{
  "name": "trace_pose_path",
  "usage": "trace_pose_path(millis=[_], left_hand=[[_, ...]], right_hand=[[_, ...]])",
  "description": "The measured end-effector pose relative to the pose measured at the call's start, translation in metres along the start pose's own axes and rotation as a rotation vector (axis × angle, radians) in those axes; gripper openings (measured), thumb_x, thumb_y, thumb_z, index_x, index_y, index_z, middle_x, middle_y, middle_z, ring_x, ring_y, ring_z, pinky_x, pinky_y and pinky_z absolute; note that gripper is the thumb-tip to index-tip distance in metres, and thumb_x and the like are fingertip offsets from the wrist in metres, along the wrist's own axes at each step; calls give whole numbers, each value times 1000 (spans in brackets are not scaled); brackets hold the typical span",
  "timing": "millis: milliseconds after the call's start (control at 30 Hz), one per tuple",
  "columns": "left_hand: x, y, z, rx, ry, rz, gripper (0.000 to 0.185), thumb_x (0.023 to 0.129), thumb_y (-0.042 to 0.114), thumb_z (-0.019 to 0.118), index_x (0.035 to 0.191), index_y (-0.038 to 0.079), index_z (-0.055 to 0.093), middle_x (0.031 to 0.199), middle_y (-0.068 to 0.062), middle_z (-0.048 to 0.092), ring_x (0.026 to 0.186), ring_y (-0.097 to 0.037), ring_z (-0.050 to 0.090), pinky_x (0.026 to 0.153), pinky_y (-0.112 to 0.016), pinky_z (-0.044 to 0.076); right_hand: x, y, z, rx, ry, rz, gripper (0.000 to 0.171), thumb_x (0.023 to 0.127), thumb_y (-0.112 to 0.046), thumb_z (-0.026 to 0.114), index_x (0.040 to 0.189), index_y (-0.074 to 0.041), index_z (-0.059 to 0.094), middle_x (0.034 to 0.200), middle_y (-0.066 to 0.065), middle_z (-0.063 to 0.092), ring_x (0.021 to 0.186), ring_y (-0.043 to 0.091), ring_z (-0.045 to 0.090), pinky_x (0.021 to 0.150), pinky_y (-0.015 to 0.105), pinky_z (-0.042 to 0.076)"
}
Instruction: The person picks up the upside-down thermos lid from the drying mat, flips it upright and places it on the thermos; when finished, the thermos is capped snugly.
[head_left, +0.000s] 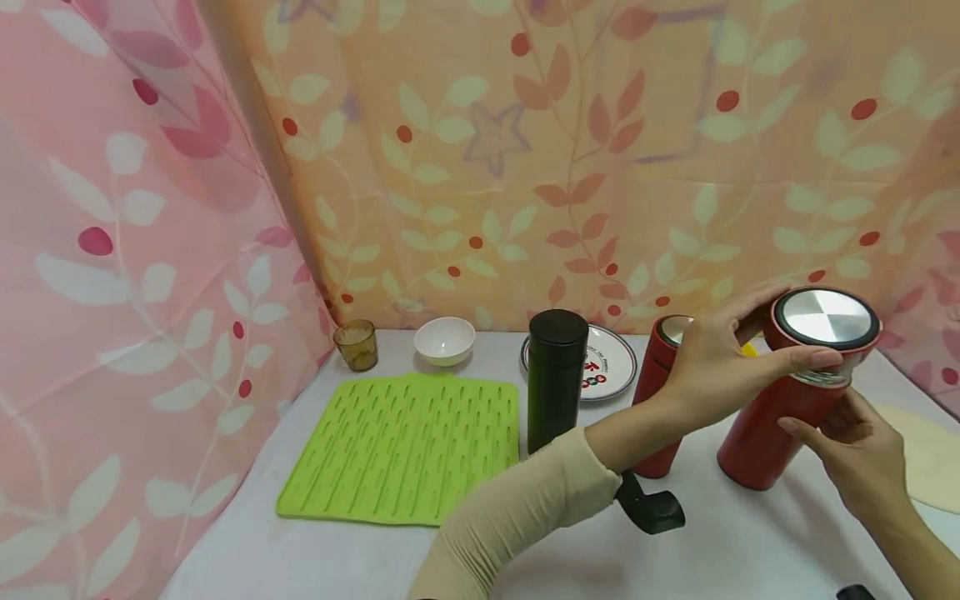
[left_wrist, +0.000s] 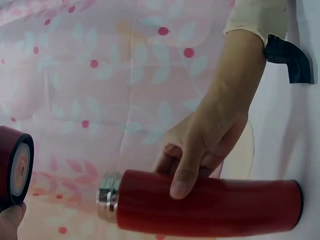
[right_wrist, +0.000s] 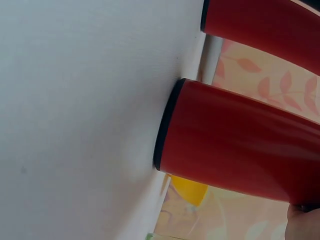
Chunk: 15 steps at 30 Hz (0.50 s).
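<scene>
The left hand (head_left: pixel 712 358) curls its fingers round the red lid (head_left: pixel 825 321), which has a brushed steel top and sits lifted just above the neck of the red flask (head_left: pixel 765 433). The right hand (head_left: pixel 855 450) wraps thumb and fingers round the flask's upper body, below the lid and nearer the table's front edge. The flask stands tilted on the white table (head_left: pixel 750 550), toward its right edge.

The left wrist view shows what the head view hides: the flask's metal threaded neck (left_wrist: pixel 106 196) is bare, the lid is well apart from it, and the lid's pale inner face (left_wrist: pixel 19 170) shows. The right wrist view shows the flask's black base rim (right_wrist: pixel 165 125) resting on the table and a yellow object (right_wrist: pixel 189 189) behind it.

A second red flask (head_left: pixel 660 392) stands just behind the left wrist. Further left stand a black flask (head_left: pixel 557 379), a patterned plate (head_left: pixel 611 367), a white bowl (head_left: pixel 445 340), an amber glass (head_left: pixel 356 344) and a green mat (head_left: pixel 405 450).
</scene>
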<state>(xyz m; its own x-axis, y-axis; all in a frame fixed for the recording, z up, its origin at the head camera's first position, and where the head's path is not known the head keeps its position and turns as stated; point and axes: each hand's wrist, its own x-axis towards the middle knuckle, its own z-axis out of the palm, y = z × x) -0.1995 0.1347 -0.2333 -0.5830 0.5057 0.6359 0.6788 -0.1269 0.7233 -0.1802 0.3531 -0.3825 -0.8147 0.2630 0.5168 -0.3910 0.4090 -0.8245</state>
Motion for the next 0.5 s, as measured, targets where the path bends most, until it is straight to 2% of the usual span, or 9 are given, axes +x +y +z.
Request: trace_pose_path(millis=[67,133,233,300,333,500], left_hand=[[7,-11,13,40,2,-33,57,78,8,71,130,9,48,124,1,56,108,11,48,89,-2,37],[11,-21,24,97,7,-60,55,77,14,73,128,14,51,111,6,60,92,15,50,78,1,39],[14,-32,36,196,14,-113,52,75,23,76,123,21,55,94,13,61,68,15,44,61,0,39],[16,-37,43,224,22,-128,48,74,26,76,118,23,57,87,14,60,61,12,41,55,-2,39],[17,-39,46,249,27,-128,47,74,28,76,116,24,57,89,16,60,65,13,41,57,-1,38],[20,-45,59,344,59,-147,42,72,36,77,108,26,59,92,20,57,86,15,39,69,2,32]], right_hand=[[0,0,0,41,2,-27,71,76,15,63,139,-10,40,112,-20,58,95,-12,56,75,1,43],[1,-1,0,60,6,-20,70,76,15,63,137,-10,42,109,-20,59,93,-11,57,74,1,44],[1,-1,0,-35,20,13,69,77,11,65,137,-15,44,106,-26,58,92,-14,55,73,0,43],[0,-1,0,-64,26,33,68,77,10,65,137,-17,44,105,-27,57,92,-14,54,72,-1,42],[0,0,-1,-96,29,35,68,78,9,66,137,-18,44,105,-29,56,92,-15,53,72,-1,42],[-2,0,-2,-42,34,28,69,79,10,63,138,-17,42,107,-28,55,94,-15,52,74,-2,41]])
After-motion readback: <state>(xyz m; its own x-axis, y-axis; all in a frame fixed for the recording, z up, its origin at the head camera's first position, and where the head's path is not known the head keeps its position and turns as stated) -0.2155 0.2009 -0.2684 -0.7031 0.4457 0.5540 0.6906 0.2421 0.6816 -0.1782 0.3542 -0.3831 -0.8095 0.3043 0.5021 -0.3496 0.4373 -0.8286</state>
